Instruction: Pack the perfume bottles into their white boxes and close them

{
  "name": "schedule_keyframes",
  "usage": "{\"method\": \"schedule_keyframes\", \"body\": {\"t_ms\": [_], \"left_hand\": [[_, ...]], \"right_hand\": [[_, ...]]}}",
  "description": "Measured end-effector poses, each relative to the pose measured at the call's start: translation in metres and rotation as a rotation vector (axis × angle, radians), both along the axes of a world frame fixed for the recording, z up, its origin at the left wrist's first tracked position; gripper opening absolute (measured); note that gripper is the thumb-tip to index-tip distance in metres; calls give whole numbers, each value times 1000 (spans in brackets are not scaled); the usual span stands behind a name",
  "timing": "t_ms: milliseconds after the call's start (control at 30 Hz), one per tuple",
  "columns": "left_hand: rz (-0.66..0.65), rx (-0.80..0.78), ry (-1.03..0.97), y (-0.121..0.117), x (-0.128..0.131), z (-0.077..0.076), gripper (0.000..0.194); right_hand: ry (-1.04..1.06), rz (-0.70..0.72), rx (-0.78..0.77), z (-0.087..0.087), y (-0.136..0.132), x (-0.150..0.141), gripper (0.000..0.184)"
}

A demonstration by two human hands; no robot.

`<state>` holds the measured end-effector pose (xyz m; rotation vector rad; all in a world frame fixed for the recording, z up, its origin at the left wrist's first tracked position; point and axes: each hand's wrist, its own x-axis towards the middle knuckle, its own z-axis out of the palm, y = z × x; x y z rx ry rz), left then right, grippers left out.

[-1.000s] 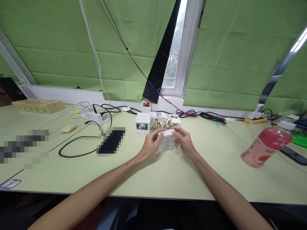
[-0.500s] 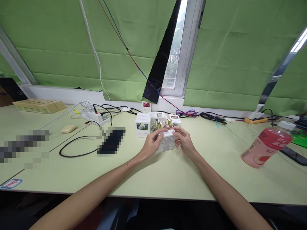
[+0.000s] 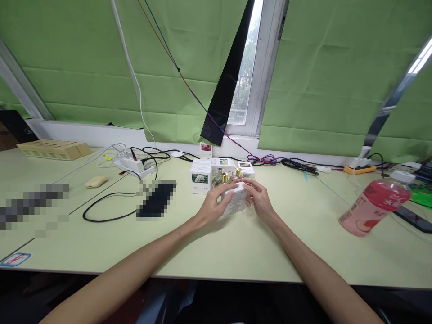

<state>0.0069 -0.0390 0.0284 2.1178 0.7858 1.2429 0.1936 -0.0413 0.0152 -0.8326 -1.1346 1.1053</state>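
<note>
At the near left corner of the surface [image 3: 270, 252], a blue-edged sticker [image 3: 16, 259] is carrying red strokes that I cannot make out as words. Toward the far left corner, a yellow carton [image 3: 54, 150] is lying flat, and a cream case [image 3: 96, 182] is resting to its right, nearer the front edge. A white power strip [image 3: 133, 164] is sitting near the far edge. Farther right, a white box with a white-flower picture [image 3: 201, 180] is standing beyond the hands, its small print being too fine to read. The left hand [image 3: 212, 204] is grasping the left side of a white carton [image 3: 235, 202], its thumb pressing on the near face and its fingers reaching over the top. The carton is sitting between the two hands, tilting slightly, its near face showing rows of grey print too small to read. Gold-capped bottles [image 3: 225, 177] are standing just behind it. The right hand [image 3: 259, 201] is gripping the carton's upper right corner, thumb and fingers closing about it. Near the right edge, a pink drink bottle [image 3: 376, 202] is showing white lettering, with 水 being readable and the rest blurring.
</note>
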Motion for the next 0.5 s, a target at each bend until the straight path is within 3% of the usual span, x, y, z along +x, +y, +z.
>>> {"method": "schedule_keyframes", "body": {"t_ms": [267,500], "left_hand": [[-49,221,87,-3,-2,-1,35],[-68,123,130,-5,-2,-5,44]], "right_hand": [[4,-49,45,-5,4,-3,35],[-23,-48,71,-11,7,-6,40]]}}
